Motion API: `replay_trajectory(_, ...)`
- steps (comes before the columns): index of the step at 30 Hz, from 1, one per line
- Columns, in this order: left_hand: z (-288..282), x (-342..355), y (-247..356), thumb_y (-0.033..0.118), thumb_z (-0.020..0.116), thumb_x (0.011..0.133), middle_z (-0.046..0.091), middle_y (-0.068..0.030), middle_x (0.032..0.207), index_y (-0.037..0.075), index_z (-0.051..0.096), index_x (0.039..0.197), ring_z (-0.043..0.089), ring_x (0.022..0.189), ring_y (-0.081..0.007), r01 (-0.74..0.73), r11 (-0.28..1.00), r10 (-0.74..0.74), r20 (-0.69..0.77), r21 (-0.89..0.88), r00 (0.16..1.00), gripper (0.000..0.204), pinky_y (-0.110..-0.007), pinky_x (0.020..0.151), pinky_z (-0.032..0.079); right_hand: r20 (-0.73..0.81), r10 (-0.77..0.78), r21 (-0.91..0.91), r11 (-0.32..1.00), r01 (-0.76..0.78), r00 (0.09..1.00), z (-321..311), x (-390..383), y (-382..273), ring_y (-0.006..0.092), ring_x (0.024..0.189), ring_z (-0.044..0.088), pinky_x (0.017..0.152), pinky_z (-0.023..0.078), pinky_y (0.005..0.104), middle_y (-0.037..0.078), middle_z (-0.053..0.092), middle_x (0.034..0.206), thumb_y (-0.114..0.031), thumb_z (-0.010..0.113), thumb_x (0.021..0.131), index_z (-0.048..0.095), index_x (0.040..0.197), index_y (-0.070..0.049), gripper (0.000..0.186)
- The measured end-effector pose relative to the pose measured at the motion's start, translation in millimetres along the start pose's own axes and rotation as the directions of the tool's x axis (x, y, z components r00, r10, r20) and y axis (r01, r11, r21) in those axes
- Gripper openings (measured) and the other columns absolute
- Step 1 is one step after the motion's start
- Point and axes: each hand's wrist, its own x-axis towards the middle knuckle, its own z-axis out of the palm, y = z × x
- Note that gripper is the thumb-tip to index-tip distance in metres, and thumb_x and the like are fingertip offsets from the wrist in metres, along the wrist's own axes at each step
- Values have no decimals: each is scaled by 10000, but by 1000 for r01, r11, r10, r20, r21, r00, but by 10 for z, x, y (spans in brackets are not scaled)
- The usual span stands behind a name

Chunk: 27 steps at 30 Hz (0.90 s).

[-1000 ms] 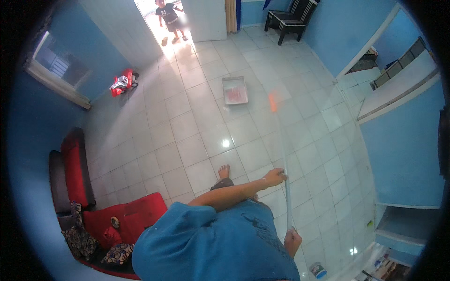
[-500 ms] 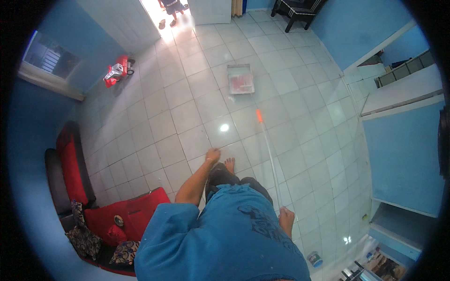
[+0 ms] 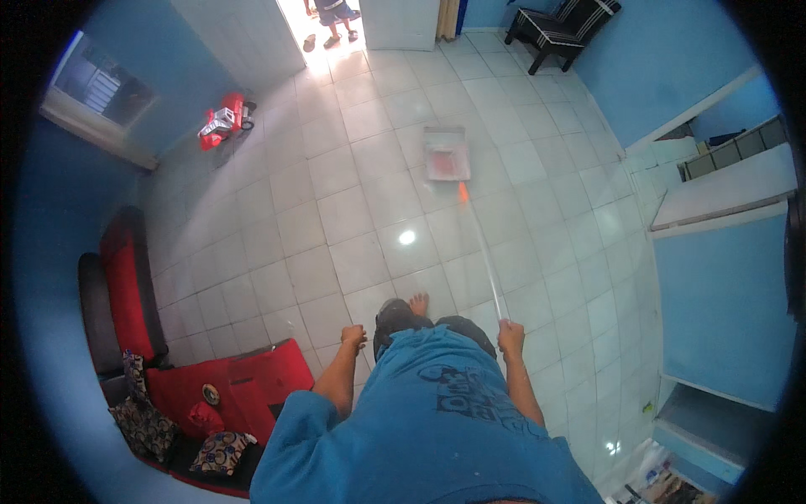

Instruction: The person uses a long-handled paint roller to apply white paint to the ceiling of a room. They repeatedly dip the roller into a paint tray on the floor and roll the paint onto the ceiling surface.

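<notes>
My right hand [image 3: 510, 338] is closed round the near end of a long, pale pole [image 3: 487, 260]. The pole slants forward over the tiles to an orange end piece [image 3: 463, 193]. Against that end lies a shallow, whitish, box-shaped pan [image 3: 447, 174] with a pinkish-red patch inside; it is blurred, and I cannot tell whether the pole is joined to it. My left hand [image 3: 354, 338] hangs beside my left thigh, fingers curled in, with nothing visible in it. One bare foot [image 3: 419, 303] shows ahead of my dark shorts.
A red and black sofa [image 3: 243, 386] with patterned cushions stands at lower left. Near the left wall is a red and silver toy vehicle [image 3: 225, 123]. A person [image 3: 334, 15] stands in the bright doorway. At the far right sits a black chair [image 3: 554, 34]. Pale tiles [image 3: 361, 260] cover the floor.
My right hand has moved forward with the pole, and its orange end is now closer to the pan. My left hand has drawn back toward my side. The whole view has shifted slightly.
</notes>
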Motion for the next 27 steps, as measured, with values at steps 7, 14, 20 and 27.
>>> replay_trajectory(7, 64, -363, 55, 247, 596, 952, 691, -37, 947, 103, 654, 1221, 653, 731, -188, -23, 977, 29, 23, -213, 999, 310, -386, 624, 525, 56, 138, 288, 946, -149, 989, 156, 473, -826, 167, 430, 522, 370, 378, 337, 68, 561, 578, -279, 598, 932, 661, 800, -8, 309)
replay_trajectory(14, -197, -355, -117, 251, 591, 985, 699, -43, 980, 117, 642, 1229, 654, 812, -209, 3, 983, -6, -12, -182, 1000, 283, -433, 722, 541, 45, 202, 259, 944, -207, 978, 212, 608, -774, 178, 424, 519, 359, 365, 338, 77, 562, 580, -269, 607, 926, 628, 774, -20, 292)
replay_trajectory(20, -264, -334, -173, 253, 588, 992, 699, -55, 993, 115, 643, 1245, 667, 835, -221, -6, 987, 6, 1, -161, 1000, 293, -443, 745, 536, 44, 161, 223, 960, -167, 986, 188, 433, -423, 187, 427, 534, 365, 377, 351, 85, 571, 575, -278, 607, 928, 631, 757, -13, 316)
replay_trajectory(27, 35, -413, -107, 229, 583, 953, 699, -51, 960, 102, 640, 1185, 658, 746, -203, -58, 995, 61, 32, -85, 998, 271, -411, 692, 521, -27, 52, 164, 985, -47, 998, 91, 25, 409, 181, 415, 527, 384, 396, 354, 80, 567, 550, -283, 600, 933, 678, 741, -11, 342)
